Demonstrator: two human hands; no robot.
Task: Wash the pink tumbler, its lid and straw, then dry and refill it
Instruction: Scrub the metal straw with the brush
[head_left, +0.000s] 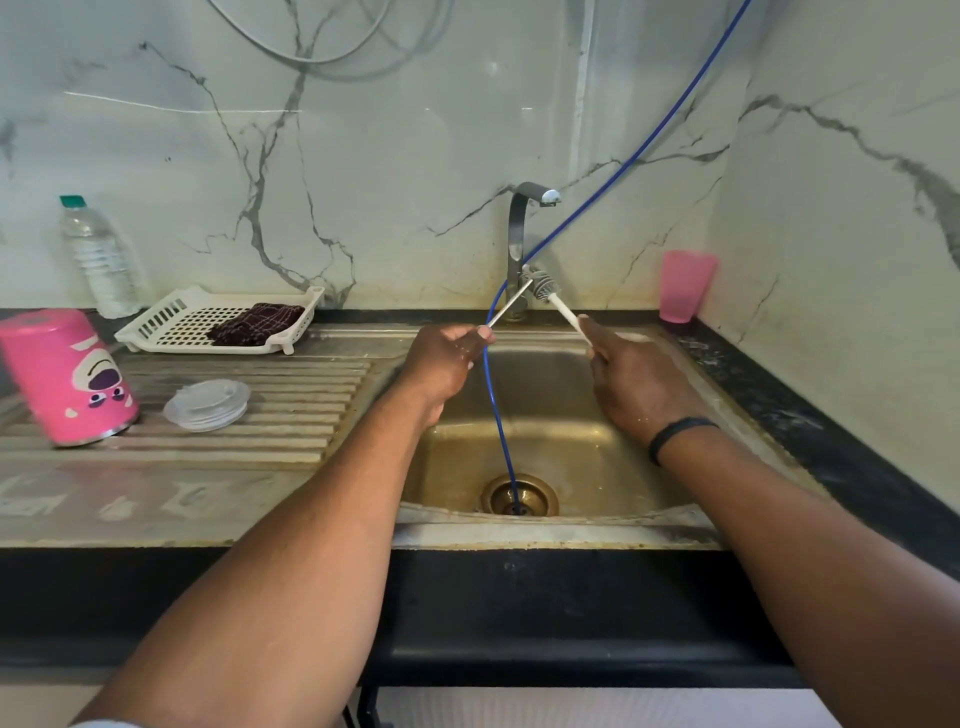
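A: In this head view, how far along do we judge the task to be?

B: We read it as midway through washing. The pink tumbler stands upside down on the ribbed drainboard, with the clear lid just beside it; we judge both to be washed and draining, though the frame cannot confirm this. The straw is the piece in hand. Drying and refilling are still to come.

A: Where is the straw, and how do we hold it?

B: Our left hand pinches the lower end of the metal straw between curled fingers and thumb. The straw runs up and to the right, away from the grip, and its free tip sits over the sink, in front of the tap.

A: And the other hand?

B: Our right hand grips the white handle of a small brush. The bristle head meets the straw's tip; whether it has entered the tube, we cannot tell.

A: What else do we label?

B: A blue hose drops into the drain, passing between the hands. A dark cloth lies in the white tray, likely for drying. A water bottle stands behind the tray, perhaps for refilling. A pink cup is well apart, at the right.
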